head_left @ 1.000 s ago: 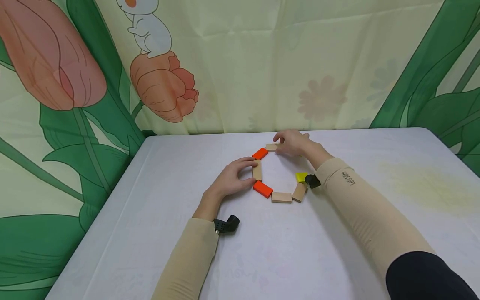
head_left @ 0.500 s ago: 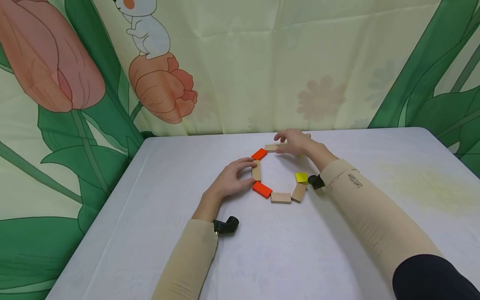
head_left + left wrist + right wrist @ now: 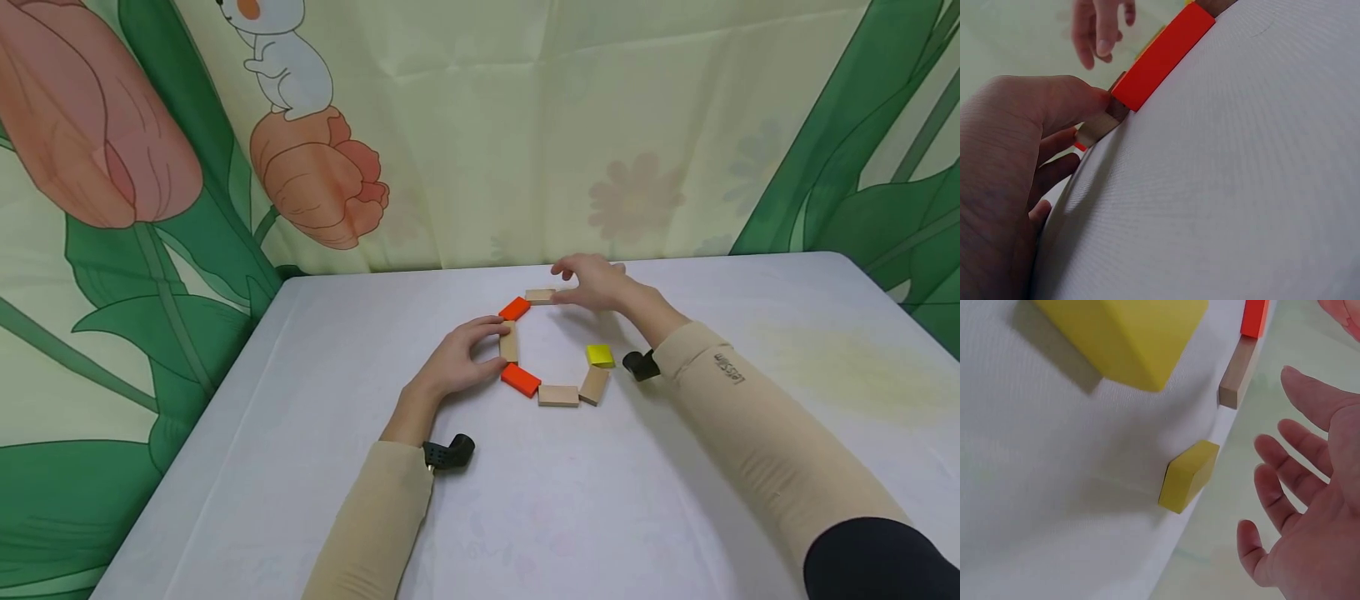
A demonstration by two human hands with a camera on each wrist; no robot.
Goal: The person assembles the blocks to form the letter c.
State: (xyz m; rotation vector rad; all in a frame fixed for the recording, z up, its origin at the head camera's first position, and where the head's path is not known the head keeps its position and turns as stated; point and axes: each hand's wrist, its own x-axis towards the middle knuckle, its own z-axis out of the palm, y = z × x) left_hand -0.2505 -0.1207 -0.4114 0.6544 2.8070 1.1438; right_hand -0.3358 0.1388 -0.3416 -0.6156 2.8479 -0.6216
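Small rectangular blocks form a ring with gaps on the white table. My left hand [image 3: 459, 360] holds a plain wooden block [image 3: 509, 343] on the ring's left side, thumb at one end and fingers at the other. Red blocks adjoin it at the near end [image 3: 521, 380] and the far end [image 3: 514, 308]. My right hand [image 3: 596, 285] hovers by the far side with spread, relaxed fingers and nothing in them. Left of it lies another plain wooden block [image 3: 540, 296]. The right wrist view shows a yellow block [image 3: 1188, 478] below the hand and a nearer yellow block [image 3: 1129, 337].
The ring's near side has a plain wooden block [image 3: 558, 396] and a slanted one [image 3: 594, 385], touching the near yellow block. Behind the table's [image 3: 360, 350] far edge hangs a curtain [image 3: 487, 167] printed with tulips and a rabbit.
My right hand has drawn back slightly to the right, away from the far plain wooden block. My left hand keeps its grip. The whole view has shifted a little.
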